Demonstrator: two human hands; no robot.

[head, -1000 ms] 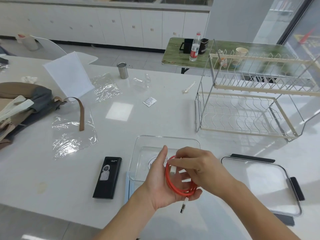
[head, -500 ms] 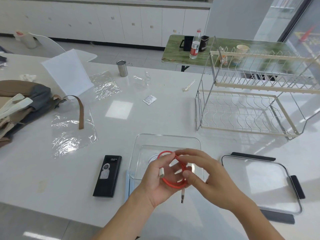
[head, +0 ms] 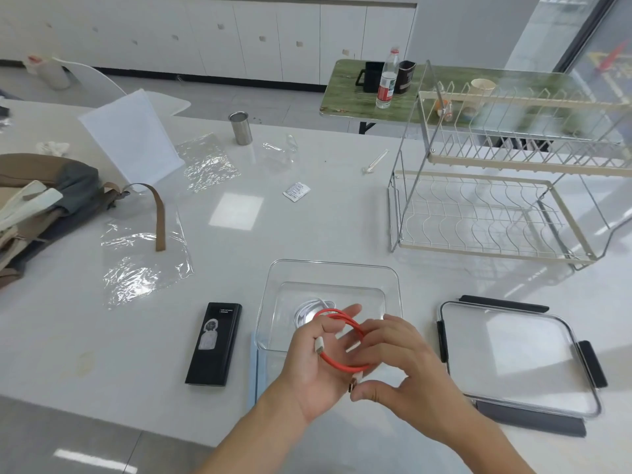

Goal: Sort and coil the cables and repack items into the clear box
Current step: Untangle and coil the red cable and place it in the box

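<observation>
Coiling step, nearly done: left hand (head: pixel 316 362) cradles the red cable (head: pixel 342 340) coil w/ thumb grip on it, just above the box (head: pixel 328 268). Right hand (head: pixel 400 364) pinches the loose plug end. Next, prob: tuck end in, drop coil into box beside white cable (head: pixel 307 311).

Both forearms came in bare, no sleeves showing. The left hand (head: pixel 319 367) wore nothing. The right hand (head: pixel 407 364) likewise wore nothing.
</observation>
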